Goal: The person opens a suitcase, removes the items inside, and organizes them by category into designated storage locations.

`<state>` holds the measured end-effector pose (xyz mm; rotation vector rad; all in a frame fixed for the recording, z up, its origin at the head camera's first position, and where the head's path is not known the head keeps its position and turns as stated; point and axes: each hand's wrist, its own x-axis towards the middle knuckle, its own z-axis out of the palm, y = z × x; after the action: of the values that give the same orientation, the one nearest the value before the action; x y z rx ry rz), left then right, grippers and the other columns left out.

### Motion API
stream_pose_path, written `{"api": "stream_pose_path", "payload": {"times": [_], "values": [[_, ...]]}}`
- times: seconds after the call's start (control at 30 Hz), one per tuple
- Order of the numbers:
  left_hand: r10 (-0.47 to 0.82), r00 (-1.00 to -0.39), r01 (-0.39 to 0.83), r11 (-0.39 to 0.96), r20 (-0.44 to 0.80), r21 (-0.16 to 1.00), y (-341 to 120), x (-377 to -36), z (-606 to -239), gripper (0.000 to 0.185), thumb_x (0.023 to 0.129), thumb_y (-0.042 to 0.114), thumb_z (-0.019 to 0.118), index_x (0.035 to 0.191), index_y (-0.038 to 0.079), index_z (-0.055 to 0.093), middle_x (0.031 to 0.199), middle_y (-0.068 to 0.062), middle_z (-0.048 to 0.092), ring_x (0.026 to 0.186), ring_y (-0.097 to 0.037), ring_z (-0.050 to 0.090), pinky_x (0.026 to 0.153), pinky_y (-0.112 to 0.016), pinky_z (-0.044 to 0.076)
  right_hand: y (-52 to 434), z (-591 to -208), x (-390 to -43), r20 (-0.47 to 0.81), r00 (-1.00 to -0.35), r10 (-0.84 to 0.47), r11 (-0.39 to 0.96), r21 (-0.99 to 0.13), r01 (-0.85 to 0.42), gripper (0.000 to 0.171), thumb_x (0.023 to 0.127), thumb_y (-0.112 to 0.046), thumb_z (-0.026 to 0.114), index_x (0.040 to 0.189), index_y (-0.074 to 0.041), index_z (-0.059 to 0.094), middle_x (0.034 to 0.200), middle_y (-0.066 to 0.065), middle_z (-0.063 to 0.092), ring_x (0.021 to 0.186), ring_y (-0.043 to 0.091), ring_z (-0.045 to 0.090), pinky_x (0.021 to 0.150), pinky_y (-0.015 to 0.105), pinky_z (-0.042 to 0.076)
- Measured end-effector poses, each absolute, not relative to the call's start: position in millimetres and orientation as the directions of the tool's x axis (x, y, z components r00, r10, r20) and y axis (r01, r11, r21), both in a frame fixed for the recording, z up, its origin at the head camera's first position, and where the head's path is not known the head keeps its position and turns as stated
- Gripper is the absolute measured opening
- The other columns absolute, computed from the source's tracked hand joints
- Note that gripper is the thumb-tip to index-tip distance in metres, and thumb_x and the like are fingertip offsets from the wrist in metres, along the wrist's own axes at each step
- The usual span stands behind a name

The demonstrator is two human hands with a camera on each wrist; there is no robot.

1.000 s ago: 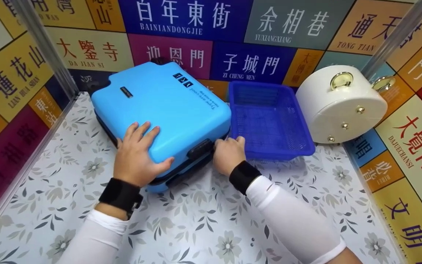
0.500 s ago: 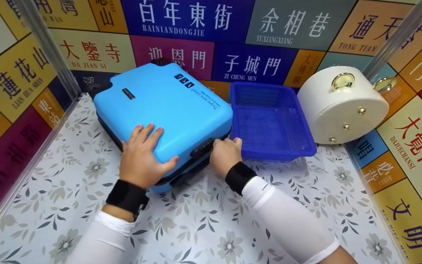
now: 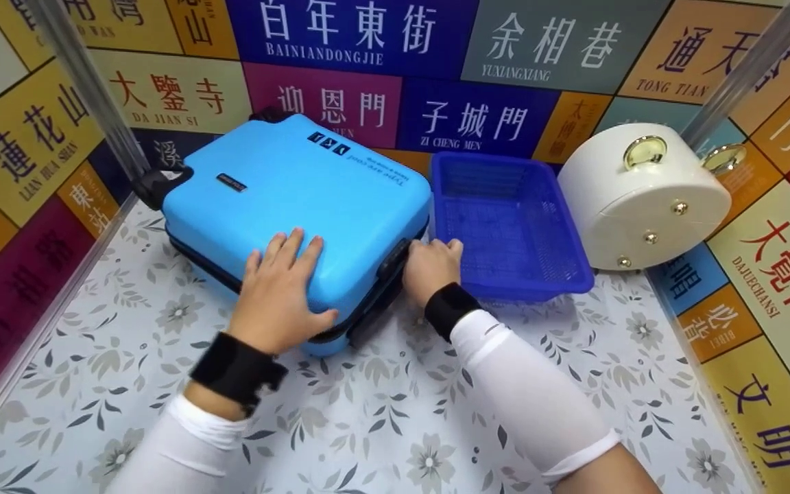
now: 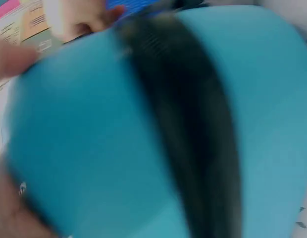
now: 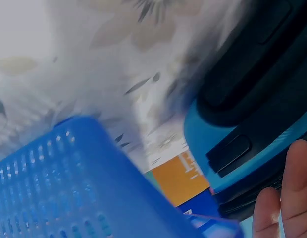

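A bright blue hard-shell suitcase (image 3: 299, 185) lies flat on the floral tabletop (image 3: 381, 418). My left hand (image 3: 282, 288) rests flat on its lid near the front corner, thumb over the front edge. My right hand (image 3: 429, 267) is at the case's right side beside the black side handle (image 3: 395, 257), fingers curled against the shell. The left wrist view is blurred and filled by the blue shell (image 4: 84, 148) and its dark seam band (image 4: 188, 134). In the right wrist view two fingertips (image 5: 297, 183) sit by the case's black seam.
A blue mesh basket (image 3: 525, 285), nothing in it, stands just right of the suitcase, almost touching my right hand. A white round case (image 3: 635, 199) with gold fittings lies at the far right. Sign-covered walls close in the back and both sides. A black wheel (image 3: 151, 186) juts at the case's left end.
The suitcase has turned under both hands: its right side swung away from me and its left end came nearer, so a wheel now shows. Both hands kept their places on it.
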<state>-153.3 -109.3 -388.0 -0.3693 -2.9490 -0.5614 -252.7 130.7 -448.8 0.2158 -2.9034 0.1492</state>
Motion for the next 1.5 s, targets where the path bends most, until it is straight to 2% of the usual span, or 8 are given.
{"api": "stream_pose_path", "payload": {"times": [0.07,0.13,0.27,0.37,0.73,1.17,1.33,1.5], "values": [[0.293,-0.952,0.306,0.891,0.09,0.334,-121,-161,-380,0.114,0.078,0.055,0.089,0.168,0.019,0.029,0.177,-0.014,0.018,0.163,-0.041,0.014,0.13,-0.066,0.007,132,-449,-256,0.252,-0.959,-0.127,0.984,-0.087,-0.153,0.019,0.098,-0.014,0.06,0.104,-0.003,0.075,0.093,0.015,0.079,0.092,0.032,0.068,0.093,0.051,0.036],[0.353,-0.933,0.358,0.885,0.074,0.296,-132,-170,-378,0.119,0.073,0.06,0.091,0.168,0.024,0.029,0.177,-0.012,0.018,0.164,-0.04,0.014,0.131,-0.065,0.007,133,-450,-258,0.272,-0.954,-0.123,0.984,-0.092,-0.153,0.019,0.098,-0.014,0.06,0.103,-0.003,0.075,0.093,0.016,0.079,0.092,0.034,0.068,0.091,0.052,0.036],[0.407,-0.899,0.435,0.875,0.163,0.213,-143,-184,-386,0.124,0.064,0.075,0.087,0.166,0.029,0.034,0.174,-0.009,0.028,0.162,-0.039,0.023,0.131,-0.064,0.013,134,-451,-259,0.27,-0.956,-0.113,0.982,-0.117,-0.149,0.019,0.098,-0.012,0.06,0.103,-0.003,0.076,0.094,0.016,0.078,0.093,0.034,0.068,0.091,0.052,0.036],[0.405,-0.886,0.448,0.873,0.225,0.195,-142,-188,-393,0.125,0.062,0.082,0.083,0.165,0.028,0.038,0.172,-0.009,0.034,0.16,-0.037,0.029,0.13,-0.063,0.017,136,-452,-259,0.253,-0.961,-0.108,0.981,-0.131,-0.145,0.019,0.098,-0.011,0.06,0.105,-0.004,0.076,0.093,0.015,0.079,0.092,0.033,0.067,0.093,0.052,0.035],[0.345,-0.897,0.409,0.885,0.275,0.224,-122,-189,-400,0.122,0.064,0.083,0.081,0.163,0.024,0.042,0.171,-0.009,0.037,0.159,-0.036,0.032,0.129,-0.063,0.02,137,-452,-249,0.219,-0.967,-0.133,0.972,-0.16,-0.17,0.016,0.098,-0.013,0.062,0.101,-0.005,0.075,0.09,0.013,0.077,0.092,0.03,0.065,0.1,0.052,0.033],[0.25,-0.928,0.315,0.922,0.278,0.223,-89,-188,-398,0.122,0.071,0.083,0.077,0.165,0.016,0.038,0.171,-0.012,0.036,0.159,-0.037,0.031,0.129,-0.063,0.021,139,-451,-234,0.206,-0.959,-0.196,0.96,-0.158,-0.23,0.017,0.101,-0.02,0.065,0.098,-0.006,0.074,0.09,0.011,0.077,0.091,0.03,0.065,0.094,0.05,0.033],[0.253,-0.947,0.298,0.922,0.2,0.245,-104,-198,-390,0.124,0.068,0.083,0.078,0.166,0.02,0.035,0.173,-0.014,0.03,0.16,-0.04,0.026,0.13,-0.063,0.017,142,-450,-233,0.211,-0.957,-0.2,0.959,-0.158,-0.236,0.014,0.099,-0.018,0.066,0.098,-0.005,0.074,0.088,0.011,0.076,0.09,0.031,0.064,0.096,0.051,0.032],[0.197,-0.974,0.219,0.941,0.108,0.26,-149,-215,-383,0.133,0.063,0.089,0.074,0.169,0.024,0.025,0.177,-0.015,0.013,0.162,-0.047,0.011,0.129,-0.067,0.005,144,-450,-232,0.22,-0.954,-0.204,0.956,-0.164,-0.242,0.014,0.099,-0.016,0.065,0.097,-0.005,0.073,0.086,0.011,0.076,0.089,0.031,0.063,0.095,0.051,0.031]]}}
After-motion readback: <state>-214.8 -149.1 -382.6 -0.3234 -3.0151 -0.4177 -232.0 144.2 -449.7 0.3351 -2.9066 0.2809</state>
